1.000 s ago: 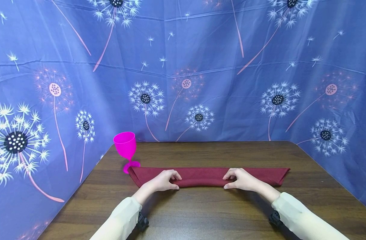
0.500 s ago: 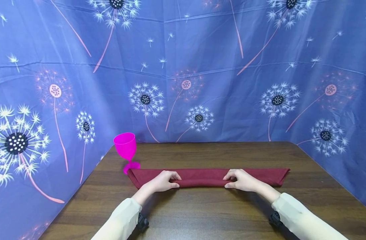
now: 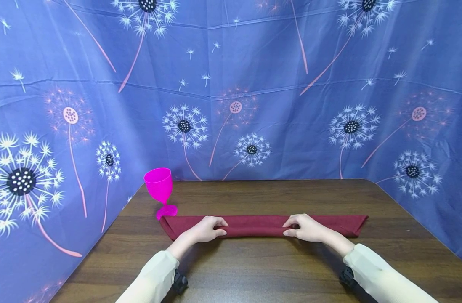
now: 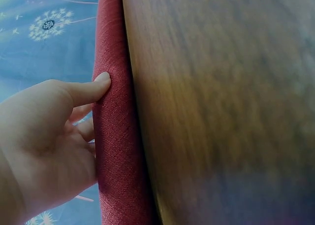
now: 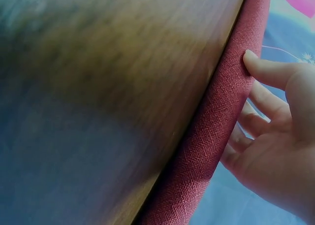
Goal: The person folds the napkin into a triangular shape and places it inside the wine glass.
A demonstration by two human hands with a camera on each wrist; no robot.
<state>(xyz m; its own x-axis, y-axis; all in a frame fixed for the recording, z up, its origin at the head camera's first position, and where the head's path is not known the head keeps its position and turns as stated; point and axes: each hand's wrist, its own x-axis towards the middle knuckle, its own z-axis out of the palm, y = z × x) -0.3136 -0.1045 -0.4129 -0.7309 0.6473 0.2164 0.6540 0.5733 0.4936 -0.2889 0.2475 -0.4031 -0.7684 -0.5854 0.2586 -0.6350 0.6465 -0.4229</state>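
A dark red cloth (image 3: 255,222) lies as a long strip across the table, its near edge rolled into a tube. My left hand (image 3: 205,229) pinches the roll left of its middle; in the left wrist view the thumb (image 4: 102,84) lies on the near side and the fingers reach behind the cloth. Right of the middle, my right hand (image 3: 309,228) grips the same roll, thumb (image 5: 256,62) in front and fingers curled behind it in the right wrist view. The fingertips behind the roll are partly hidden. Both flat ends of the strip slant outward beyond the hands.
A bright pink goblet (image 3: 159,185) stands upright at the back left, its foot at the cloth's left corner. The brown wooden table (image 3: 253,269) ends at a blue curtain (image 3: 288,126) with dandelion prints, which hangs behind and at both sides.
The strip has become narrower as its far edge came a little toward me, and the near part looks more rolled. Both hands keep their hold in nearly the same spots.
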